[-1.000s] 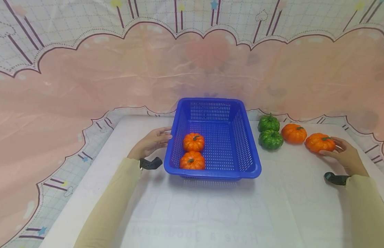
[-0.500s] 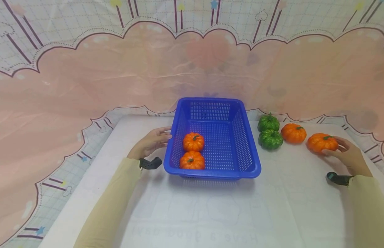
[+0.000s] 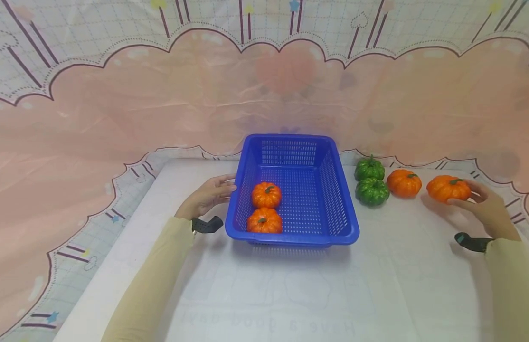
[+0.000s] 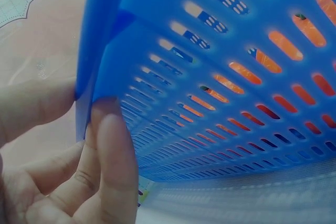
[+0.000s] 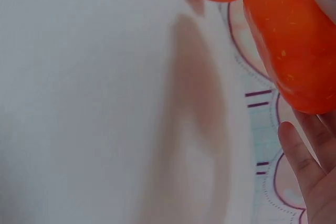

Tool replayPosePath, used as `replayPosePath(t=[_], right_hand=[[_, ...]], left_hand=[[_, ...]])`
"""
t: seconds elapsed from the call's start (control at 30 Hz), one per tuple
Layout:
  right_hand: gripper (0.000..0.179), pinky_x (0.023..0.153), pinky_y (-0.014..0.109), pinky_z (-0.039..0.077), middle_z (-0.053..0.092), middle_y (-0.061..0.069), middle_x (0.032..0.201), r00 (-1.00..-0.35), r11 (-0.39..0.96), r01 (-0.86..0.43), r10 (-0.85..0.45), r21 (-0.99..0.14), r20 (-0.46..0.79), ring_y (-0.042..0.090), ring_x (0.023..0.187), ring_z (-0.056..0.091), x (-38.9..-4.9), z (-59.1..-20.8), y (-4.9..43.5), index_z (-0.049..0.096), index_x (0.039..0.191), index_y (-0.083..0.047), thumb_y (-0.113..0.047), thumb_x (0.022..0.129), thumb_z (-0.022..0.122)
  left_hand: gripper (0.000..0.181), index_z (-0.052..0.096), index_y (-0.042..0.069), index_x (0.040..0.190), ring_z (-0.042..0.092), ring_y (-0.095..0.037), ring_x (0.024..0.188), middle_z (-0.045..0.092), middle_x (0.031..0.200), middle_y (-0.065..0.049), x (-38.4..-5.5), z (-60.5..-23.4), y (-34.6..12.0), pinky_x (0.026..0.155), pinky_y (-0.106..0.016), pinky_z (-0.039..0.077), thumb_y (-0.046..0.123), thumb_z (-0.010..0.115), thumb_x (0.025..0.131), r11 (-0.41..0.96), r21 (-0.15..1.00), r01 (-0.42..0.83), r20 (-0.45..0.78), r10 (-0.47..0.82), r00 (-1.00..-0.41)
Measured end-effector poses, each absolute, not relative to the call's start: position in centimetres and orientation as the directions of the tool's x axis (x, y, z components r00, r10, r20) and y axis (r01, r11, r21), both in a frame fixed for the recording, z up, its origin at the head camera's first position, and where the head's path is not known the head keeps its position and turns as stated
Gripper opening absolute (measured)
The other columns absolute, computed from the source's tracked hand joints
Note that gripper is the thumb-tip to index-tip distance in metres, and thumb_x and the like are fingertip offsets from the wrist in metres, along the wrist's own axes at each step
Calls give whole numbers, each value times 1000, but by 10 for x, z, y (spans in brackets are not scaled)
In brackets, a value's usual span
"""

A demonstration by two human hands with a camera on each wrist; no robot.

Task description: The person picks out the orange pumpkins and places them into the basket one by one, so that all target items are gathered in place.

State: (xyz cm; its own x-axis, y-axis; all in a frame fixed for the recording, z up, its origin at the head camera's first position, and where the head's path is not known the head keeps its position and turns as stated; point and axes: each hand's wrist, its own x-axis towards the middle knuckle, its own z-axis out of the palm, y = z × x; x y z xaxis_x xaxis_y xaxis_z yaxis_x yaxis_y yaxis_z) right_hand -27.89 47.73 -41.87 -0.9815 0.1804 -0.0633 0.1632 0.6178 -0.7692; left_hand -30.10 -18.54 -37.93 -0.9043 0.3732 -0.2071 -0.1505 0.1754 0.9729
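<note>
My left hand [image 3: 209, 194] pinches the left rim of a blue perforated plastic basket [image 3: 298, 239]. Up close in the left wrist view, the rim [image 4: 100, 40] sits between the thumb and fingers. Inside the basket, two orange pumpkins, one farther back [image 3: 266, 194] and one nearer [image 3: 264, 221], lie along its left side. At the right, my right hand [image 3: 486, 207] grips another small orange pumpkin [image 3: 447, 188], thumb in front and fingers behind. That held pumpkin [image 5: 294, 40] is raised off the table, its shadow below it.
Right of the basket, two green pumpkins, one at the back [image 3: 369, 169] and one in front [image 3: 373, 192], touch each other. An orange pumpkin [image 3: 403, 183] lies beside them. A patterned cloth [image 3: 290, 99] hangs behind the white table [image 3: 273, 289].
My right hand has moved right and upward with the orange pumpkin, which has lifted off the table. The left hand and the basket have stayed in place.
</note>
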Motion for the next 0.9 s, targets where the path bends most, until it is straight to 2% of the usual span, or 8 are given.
replayPosePath(t=[0.13,0.17,0.23,0.4,0.53,0.67,0.83,0.9], right_hand=[[85,110,58,16,-1,6,160,-983,626,137,184,-768,-26,42,143,6,-285,-418,481,5,151,-31,-50,87,57],[85,112,50,18,0,2,160,-982,642,138,189,-755,-19,39,144,7,-285,-418,481,4,151,-33,-51,87,57],[84,111,48,20,1,1,160,-983,651,125,186,-748,-2,38,144,9,-283,-411,476,4,151,-32,-50,87,56],[82,109,43,22,2,4,160,-987,648,81,160,-757,31,44,141,12,-272,-384,449,6,151,-29,-44,89,56],[81,104,32,29,6,6,160,-986,677,68,156,-733,53,45,139,20,-273,-374,439,9,151,-29,-45,88,57],[81,102,32,31,10,9,159,-987,698,42,142,-715,81,47,137,24,-276,-365,429,11,151,-29,-45,88,58],[78,103,30,31,13,3,159,-986,703,3,119,-711,114,44,138,25,-278,-355,416,16,151,-31,-43,87,60],[78,101,21,35,15,4,159,-987,705,-17,104,-709,126,41,138,27,-278,-352,412,17,151,-30,-40,87,62]], left_hand=[[60,22,5,149,59,-8,99,40,143,-24,-302,-379,-186,111,-48,34,15,49,97,172,973,-152,-208,377,-903],[60,21,4,149,59,-8,99,39,143,-25,-302,-379,-186,111,-48,34,16,49,97,175,973,-150,-207,380,-901],[60,21,4,149,59,-8,100,39,144,-25,-302,-378,-186,111,-48,34,16,49,97,177,973,-150,-208,382,-901],[60,21,5,149,56,-16,108,38,145,-24,-301,-377,-185,111,-49,34,15,49,97,183,971,-155,-215,375,-902],[60,21,5,149,54,-19,111,37,146,-24,-301,-377,-185,112,-50,33,16,49,97,189,970,-152,-215,376,-901],[60,22,5,149,56,-15,107,39,145,-23,-301,-377,-184,111,-49,34,16,49,97,187,970,-158,-218,371,-903],[60,22,4,149,50,-30,122,37,147,-22,-301,-378,-185,112,-49,33,16,50,97,194,970,-148,-212,372,-904],[60,22,4,149,44,-35,128,35,148,-21,-300,-378,-185,112,-50,32,16,50,97,195,971,-137,-203,376,-904]])
